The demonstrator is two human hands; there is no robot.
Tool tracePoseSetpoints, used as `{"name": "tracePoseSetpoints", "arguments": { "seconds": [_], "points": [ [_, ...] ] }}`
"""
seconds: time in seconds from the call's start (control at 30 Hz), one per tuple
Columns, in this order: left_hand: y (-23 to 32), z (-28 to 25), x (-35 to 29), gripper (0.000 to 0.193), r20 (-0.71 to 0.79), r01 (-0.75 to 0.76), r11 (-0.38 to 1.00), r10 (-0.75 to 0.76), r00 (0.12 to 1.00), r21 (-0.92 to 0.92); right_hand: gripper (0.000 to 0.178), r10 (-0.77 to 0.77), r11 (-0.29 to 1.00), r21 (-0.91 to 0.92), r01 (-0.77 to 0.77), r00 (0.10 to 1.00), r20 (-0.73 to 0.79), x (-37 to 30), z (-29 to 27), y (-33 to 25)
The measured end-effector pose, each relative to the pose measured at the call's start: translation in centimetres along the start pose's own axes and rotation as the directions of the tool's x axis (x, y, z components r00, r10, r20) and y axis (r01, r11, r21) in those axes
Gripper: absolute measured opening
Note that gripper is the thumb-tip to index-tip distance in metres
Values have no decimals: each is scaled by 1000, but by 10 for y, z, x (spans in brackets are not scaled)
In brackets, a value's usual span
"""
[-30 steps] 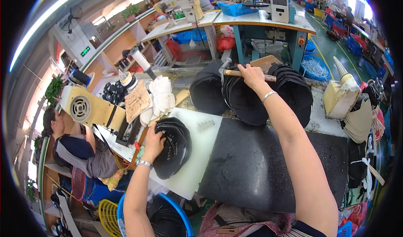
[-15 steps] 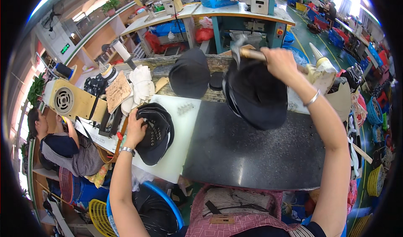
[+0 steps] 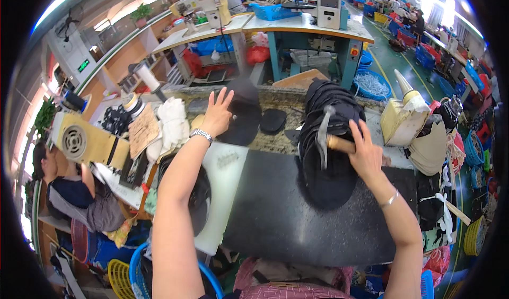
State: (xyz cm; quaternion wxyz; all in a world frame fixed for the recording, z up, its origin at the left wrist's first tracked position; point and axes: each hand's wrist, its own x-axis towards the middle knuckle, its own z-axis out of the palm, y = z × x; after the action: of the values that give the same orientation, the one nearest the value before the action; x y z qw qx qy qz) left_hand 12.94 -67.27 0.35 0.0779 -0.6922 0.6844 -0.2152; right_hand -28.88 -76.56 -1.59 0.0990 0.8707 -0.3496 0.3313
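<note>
My left hand point(image 3: 216, 116) reaches over a dark, blurred black cap point(image 3: 241, 132) behind the white board, its fingers spread. A tiny shiny bit shows by its fingertips, too small to name. In my right hand point(image 3: 367, 155) is the wooden handle of a hammer point(image 3: 339, 144), gripped loosely with two fingers stretched out. The hammer's metal head rests on or just above a stack of black caps point(image 3: 326, 187) on the dark mat. Another black cap point(image 3: 200, 206) lies on the white board point(image 3: 225, 174), mostly hidden behind my left forearm.
A small dark round pad point(image 3: 273, 121) lies between the caps. White gloves point(image 3: 172, 117) and a cream machine point(image 3: 87, 140) stand left, near a seated person point(image 3: 79, 193). A cream post-like tool point(image 3: 405, 116) is at the right. Behind are worktables with machines point(image 3: 328, 10).
My left hand has left the cap on the white board and moved up and right to the black cap behind. My right hand has lowered the hammer from its raised position to the stack.
</note>
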Motion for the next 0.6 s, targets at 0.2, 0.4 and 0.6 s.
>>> {"name": "tracePoseSetpoints", "arguments": {
  "seconds": [0.2,0.4,0.6],
  "points": [
    [-33,68,88,9,-140,41,999,-44,989,-24,70,-226,969,-105,222,974,-28,-10,23,11],
    [-40,-52,87,11,-573,-200,975,110,812,-97,64,-203,959,-214,187,978,-54,3,65,27],
    [44,-116,31,11,-303,-274,924,190,934,-267,65,-189,978,-98,185,981,-33,4,46,22]
  ]
}}
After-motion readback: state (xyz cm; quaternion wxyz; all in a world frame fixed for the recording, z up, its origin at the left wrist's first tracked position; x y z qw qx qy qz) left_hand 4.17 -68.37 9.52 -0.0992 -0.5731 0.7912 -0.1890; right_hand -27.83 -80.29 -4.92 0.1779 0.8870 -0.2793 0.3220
